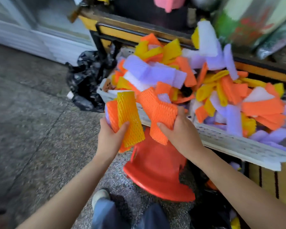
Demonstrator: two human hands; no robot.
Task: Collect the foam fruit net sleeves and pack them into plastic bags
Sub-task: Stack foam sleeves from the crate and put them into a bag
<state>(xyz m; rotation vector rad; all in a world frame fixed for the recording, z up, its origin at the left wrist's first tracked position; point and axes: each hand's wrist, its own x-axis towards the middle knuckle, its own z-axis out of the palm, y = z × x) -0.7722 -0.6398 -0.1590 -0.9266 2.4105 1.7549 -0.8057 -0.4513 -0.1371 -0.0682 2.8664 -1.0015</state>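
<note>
Legs in jeans (127, 217) at frame bottom, standing on a rough concrete floor (31, 113). Biggest item: mixed pile of foam sleeves (221, 90) (orange, yellow, purple, white) heaped in a white perforated crate (229, 142) and spilling over its near rim. That's the source stock. Red plastic stool (155, 171) looks tipped, right under both hands and the crate edge, so it blocks any straight drop. Black plastic bag (87, 80) lies crumpled on the floor left of the crate. Mouth not visible, can't tell if it's the target bag.

Left hand (111, 136) clamps a flat stack: yellow sleeve (129, 119) on top, orange ones behind, thumb across the face. Reads as the collecting stack, held aligned for bagging. Right hand (180, 129) grasps a crossed bunch of orange sleeves (158, 113) just over the crate rim, beside the left stack; contact unclear.

Open room is floor to the left, toward the bag. Right side is boxed in by the crate.
</note>
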